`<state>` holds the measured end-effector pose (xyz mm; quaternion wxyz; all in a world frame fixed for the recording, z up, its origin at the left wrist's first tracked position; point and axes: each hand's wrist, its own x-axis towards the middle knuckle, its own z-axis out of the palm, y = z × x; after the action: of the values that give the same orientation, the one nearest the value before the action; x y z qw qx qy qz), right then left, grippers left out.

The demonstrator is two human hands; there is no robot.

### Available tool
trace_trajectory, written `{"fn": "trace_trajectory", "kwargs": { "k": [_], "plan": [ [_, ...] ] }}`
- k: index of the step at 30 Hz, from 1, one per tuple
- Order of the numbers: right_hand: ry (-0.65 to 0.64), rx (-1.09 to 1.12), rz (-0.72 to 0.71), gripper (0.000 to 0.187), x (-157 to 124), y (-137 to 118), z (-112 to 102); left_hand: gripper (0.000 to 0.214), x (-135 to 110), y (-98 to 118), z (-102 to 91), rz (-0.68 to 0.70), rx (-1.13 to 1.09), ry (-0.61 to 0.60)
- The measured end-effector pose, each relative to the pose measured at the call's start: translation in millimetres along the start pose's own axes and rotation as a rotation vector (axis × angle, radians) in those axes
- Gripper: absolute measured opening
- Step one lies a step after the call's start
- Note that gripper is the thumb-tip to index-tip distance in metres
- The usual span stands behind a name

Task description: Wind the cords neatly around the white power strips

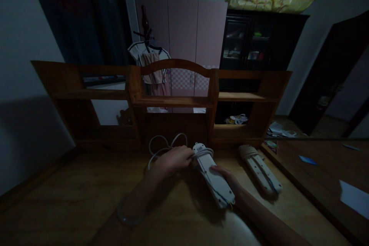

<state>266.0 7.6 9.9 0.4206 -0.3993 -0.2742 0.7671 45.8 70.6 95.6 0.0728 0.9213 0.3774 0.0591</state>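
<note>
A white power strip (211, 171) is held slantwise above the desk, its screwed underside facing up. My right hand (229, 178) grips it from the right side, the thumb lying on its underside. A few turns of pale cord (203, 153) are wound round its far end. At that end my left hand (177, 157) has its fingers closed on the cord, though the fingertips are partly hidden. Loose loops of the same cord (168, 147) spread beyond the left hand. On the right rests a second power strip (265, 177) with its cord bundled round its far end.
A wooden shelf unit (173, 102) stands along the back of the wooden desk (115, 203). To the right, a lower brown surface (323, 177) holds a white paper (354, 198) and a blue card (307, 160). Wardrobes and a clothes stand are farther back.
</note>
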Motion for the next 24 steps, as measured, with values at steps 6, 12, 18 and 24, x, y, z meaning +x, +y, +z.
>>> {"fn": "trace_trajectory", "kwargs": {
  "k": [6,12,18,24],
  "plan": [
    [-0.089,-0.142,-0.103,0.049,3.8,5.7,-3.7,0.033,-3.5,-9.2,-25.8,-0.012,-0.033,0.133],
    [-0.185,-0.301,-0.204,0.049,2.0,5.4,-2.8,0.036,2.7,-15.6,-25.8,-0.319,0.109,0.289],
    [-0.214,-0.216,-0.184,0.051,2.6,4.2,-2.8,0.027,1.2,-30.3,-23.9,-0.413,0.134,0.285],
    [-0.094,0.007,-0.008,0.040,0.0,0.4,-6.1,0.025,-3.4,-37.1,-21.4,-0.453,0.125,0.256]
  ]
}}
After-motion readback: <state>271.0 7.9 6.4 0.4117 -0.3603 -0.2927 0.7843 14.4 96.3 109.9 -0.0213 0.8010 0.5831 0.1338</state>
